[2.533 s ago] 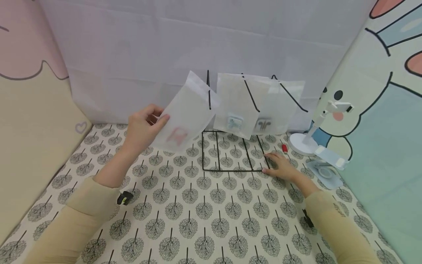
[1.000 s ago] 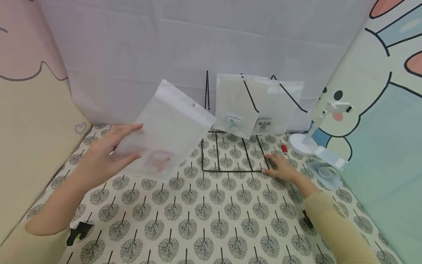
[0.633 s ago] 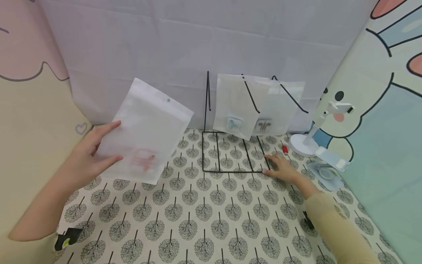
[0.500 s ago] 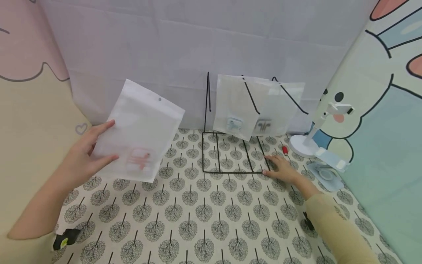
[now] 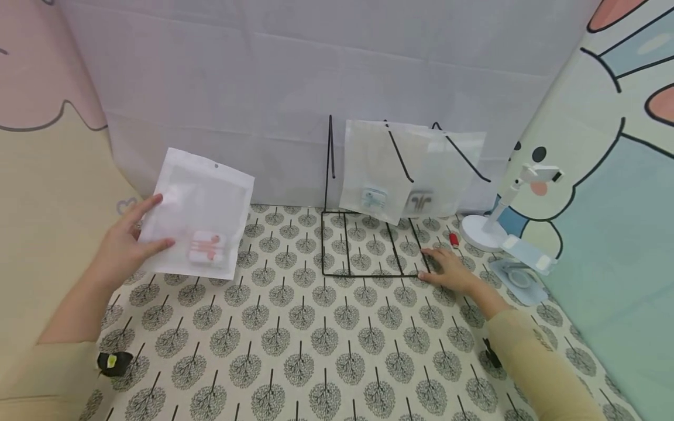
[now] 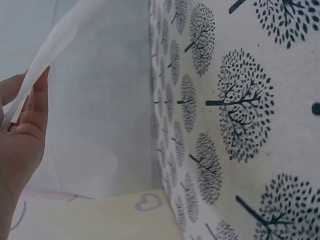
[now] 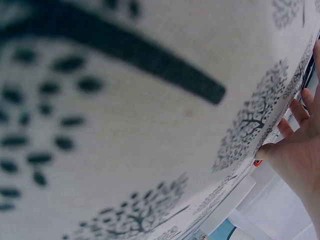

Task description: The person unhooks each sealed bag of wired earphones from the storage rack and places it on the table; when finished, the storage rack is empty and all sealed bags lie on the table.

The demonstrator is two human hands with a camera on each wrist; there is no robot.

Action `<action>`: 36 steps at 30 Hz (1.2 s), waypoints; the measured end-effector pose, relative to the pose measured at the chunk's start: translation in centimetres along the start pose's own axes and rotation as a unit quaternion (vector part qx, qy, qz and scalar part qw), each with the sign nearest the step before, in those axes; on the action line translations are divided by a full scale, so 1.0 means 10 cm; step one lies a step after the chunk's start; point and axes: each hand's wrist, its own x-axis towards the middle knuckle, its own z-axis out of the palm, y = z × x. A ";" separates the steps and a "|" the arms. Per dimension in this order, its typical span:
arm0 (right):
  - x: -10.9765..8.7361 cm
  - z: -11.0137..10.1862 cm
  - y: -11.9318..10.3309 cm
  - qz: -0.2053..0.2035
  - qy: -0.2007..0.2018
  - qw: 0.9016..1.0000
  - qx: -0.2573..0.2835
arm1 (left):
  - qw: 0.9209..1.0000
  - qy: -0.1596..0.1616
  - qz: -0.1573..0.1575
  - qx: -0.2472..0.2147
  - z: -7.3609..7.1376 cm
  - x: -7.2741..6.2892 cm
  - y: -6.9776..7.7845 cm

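Note:
On the left, my left hand [image 5: 120,248] pinches the side edge of a frosted plastic bag [image 5: 184,213] between thumb and fingers, raised above the table. Through its face shows a square pack with what look like pink earphones [image 5: 206,248]; a hang hole is at the top. The left wrist view shows this bag [image 6: 45,55] nearly edge-on. My right hand [image 5: 447,270] rests at the front right corner of a black wire rack [image 5: 375,275], its fingertips touching the base wire. Two frosted bags [image 5: 363,158] hang on the rack's middle and right hooks; its left hook carries no bag.
Right of the rack lie a small red object [image 5: 454,240], a white phone stand [image 5: 483,233] and a pale blue folding stand [image 5: 518,280]. A tree-print cloth [image 5: 316,351] covers the table. A pale fabric wall [image 5: 210,76] rises behind.
My left hand has drawn the bag off the rack's left hook and carried it left. The bag now faces the head camera more squarely and sits slightly lower. My right hand has stayed put.

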 end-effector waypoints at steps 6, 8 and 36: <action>0.01 0.01 0.00 0.000 0.002 1.000 -0.001 | 0.999 -0.031 -0.031 -0.014 0.13 0.18 -0.29; 0.00 0.01 0.01 0.002 0.001 1.000 0.003 | 0.999 -0.037 -0.035 -0.007 0.19 0.23 -0.36; 0.02 -0.01 0.01 0.008 -0.005 1.000 0.012 | 0.966 -0.147 0.028 0.211 0.47 0.60 -0.90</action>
